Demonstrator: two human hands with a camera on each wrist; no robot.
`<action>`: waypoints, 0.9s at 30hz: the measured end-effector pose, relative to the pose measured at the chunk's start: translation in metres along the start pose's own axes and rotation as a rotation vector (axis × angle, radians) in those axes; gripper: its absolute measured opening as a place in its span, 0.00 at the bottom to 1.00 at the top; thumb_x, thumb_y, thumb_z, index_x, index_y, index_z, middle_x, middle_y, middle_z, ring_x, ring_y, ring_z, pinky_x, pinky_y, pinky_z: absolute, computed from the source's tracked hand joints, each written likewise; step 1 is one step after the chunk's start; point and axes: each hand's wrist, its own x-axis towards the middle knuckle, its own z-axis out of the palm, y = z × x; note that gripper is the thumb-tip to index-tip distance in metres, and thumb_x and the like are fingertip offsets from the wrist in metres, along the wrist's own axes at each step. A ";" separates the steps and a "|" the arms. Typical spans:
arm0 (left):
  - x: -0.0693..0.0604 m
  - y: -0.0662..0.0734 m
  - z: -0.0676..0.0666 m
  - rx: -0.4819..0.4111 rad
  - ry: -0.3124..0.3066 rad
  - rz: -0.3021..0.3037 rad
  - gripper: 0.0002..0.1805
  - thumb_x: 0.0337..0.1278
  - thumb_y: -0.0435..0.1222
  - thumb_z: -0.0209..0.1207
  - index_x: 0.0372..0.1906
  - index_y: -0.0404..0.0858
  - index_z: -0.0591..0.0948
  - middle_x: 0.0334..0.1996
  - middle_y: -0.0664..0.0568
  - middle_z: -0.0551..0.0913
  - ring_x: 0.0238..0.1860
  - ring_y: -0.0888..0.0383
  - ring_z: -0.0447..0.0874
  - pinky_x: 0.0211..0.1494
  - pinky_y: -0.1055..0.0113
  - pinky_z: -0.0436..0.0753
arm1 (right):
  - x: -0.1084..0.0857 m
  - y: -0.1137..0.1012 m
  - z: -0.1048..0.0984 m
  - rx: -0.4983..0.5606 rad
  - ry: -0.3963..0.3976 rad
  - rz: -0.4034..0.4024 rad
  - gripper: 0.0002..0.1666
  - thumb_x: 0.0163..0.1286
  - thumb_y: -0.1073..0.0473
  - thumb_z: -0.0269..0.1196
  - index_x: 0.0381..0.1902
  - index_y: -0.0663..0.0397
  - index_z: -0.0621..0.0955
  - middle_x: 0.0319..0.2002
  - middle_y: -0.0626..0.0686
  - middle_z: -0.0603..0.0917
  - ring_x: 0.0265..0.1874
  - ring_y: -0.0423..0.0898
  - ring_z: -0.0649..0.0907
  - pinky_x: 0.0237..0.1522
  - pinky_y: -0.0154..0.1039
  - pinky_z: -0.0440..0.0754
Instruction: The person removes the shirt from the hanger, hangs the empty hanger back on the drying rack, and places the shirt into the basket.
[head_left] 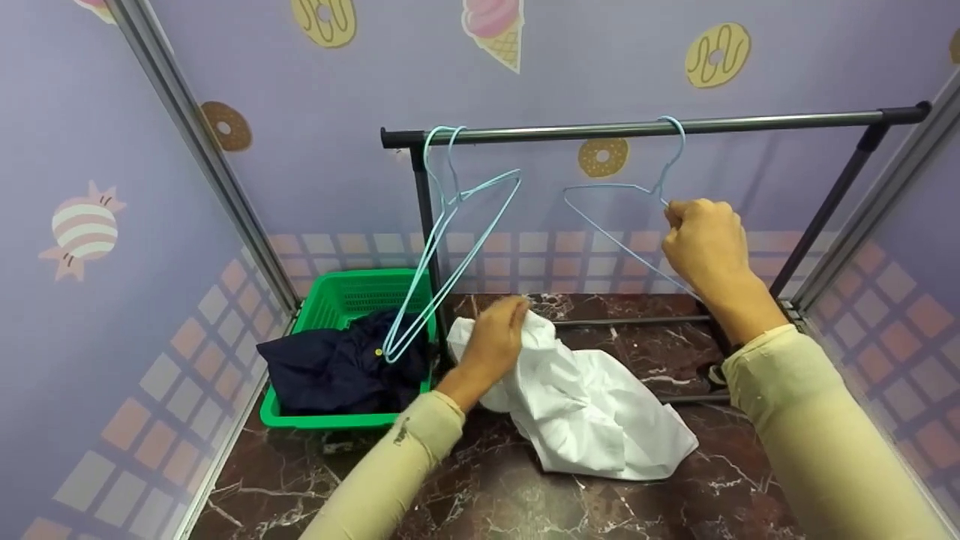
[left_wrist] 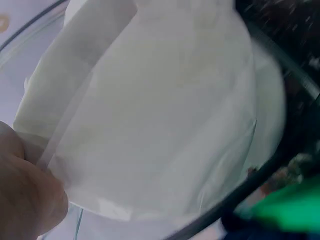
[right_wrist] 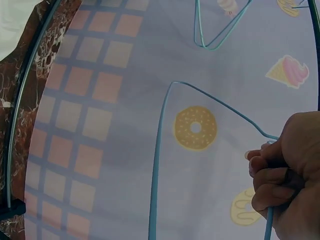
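A white cloth garment (head_left: 592, 412) hangs crumpled from my left hand (head_left: 495, 334), which pinches its upper edge above the dark floor. In the left wrist view the white fabric (left_wrist: 165, 115) fills most of the picture, with the thumb (left_wrist: 30, 195) at its edge. My right hand (head_left: 709, 240) grips a light blue wire hanger (head_left: 611, 238) just below its hook, and that hook is over the rack's rail (head_left: 555, 133). The right wrist view shows the fingers (right_wrist: 272, 190) curled round the hanger's wire (right_wrist: 156, 165).
Two more blue hangers (head_left: 450, 255) hang at the rail's left end. Below them stands a green basket (head_left: 300, 420) with dark navy clothing (head_left: 337, 371) in it, partly over its rim. Patterned wall panels (head_left: 525, 210) enclose the rack at the back and sides.
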 end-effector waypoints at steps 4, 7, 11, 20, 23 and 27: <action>-0.019 -0.009 0.034 0.041 -0.133 -0.083 0.20 0.86 0.43 0.46 0.52 0.33 0.84 0.49 0.40 0.89 0.55 0.42 0.88 0.65 0.49 0.84 | 0.000 -0.003 0.005 -0.041 -0.012 -0.007 0.11 0.59 0.71 0.51 0.22 0.59 0.79 0.28 0.68 0.83 0.28 0.73 0.80 0.33 0.71 0.77; -0.033 -0.016 0.056 0.103 -0.257 -0.132 0.24 0.87 0.46 0.44 0.59 0.31 0.83 0.56 0.38 0.87 0.62 0.41 0.85 0.71 0.48 0.81 | 0.000 -0.006 0.007 -0.064 -0.019 -0.018 0.10 0.55 0.72 0.50 0.22 0.60 0.77 0.29 0.70 0.84 0.30 0.77 0.82 0.34 0.72 0.78; -0.050 -0.028 0.077 0.213 -0.474 -0.221 0.37 0.86 0.56 0.39 0.77 0.32 0.71 0.79 0.35 0.70 0.84 0.36 0.62 0.86 0.40 0.59 | 0.000 -0.009 0.007 -0.057 -0.013 -0.016 0.09 0.54 0.72 0.49 0.19 0.59 0.74 0.27 0.69 0.83 0.29 0.75 0.82 0.32 0.72 0.78; -0.082 -0.072 0.106 0.300 -0.709 -0.418 0.58 0.58 0.77 0.57 0.88 0.57 0.53 0.89 0.40 0.41 0.88 0.30 0.34 0.83 0.24 0.47 | -0.002 -0.013 0.011 -0.056 -0.033 0.023 0.08 0.58 0.72 0.49 0.26 0.62 0.76 0.33 0.73 0.85 0.32 0.77 0.84 0.34 0.72 0.78; -0.087 -0.077 0.109 0.287 -0.691 -0.386 0.59 0.57 0.74 0.62 0.87 0.54 0.55 0.89 0.37 0.45 0.87 0.28 0.40 0.82 0.23 0.51 | -0.002 -0.015 0.013 -0.084 -0.055 0.034 0.10 0.59 0.72 0.50 0.34 0.66 0.78 0.38 0.76 0.86 0.37 0.81 0.85 0.35 0.73 0.79; -0.089 -0.076 0.106 0.301 -0.677 -0.349 0.57 0.59 0.71 0.64 0.87 0.52 0.58 0.88 0.37 0.50 0.87 0.28 0.45 0.81 0.23 0.55 | -0.001 -0.019 0.015 -0.100 -0.077 0.040 0.14 0.60 0.73 0.50 0.41 0.68 0.79 0.40 0.77 0.86 0.39 0.83 0.85 0.36 0.74 0.80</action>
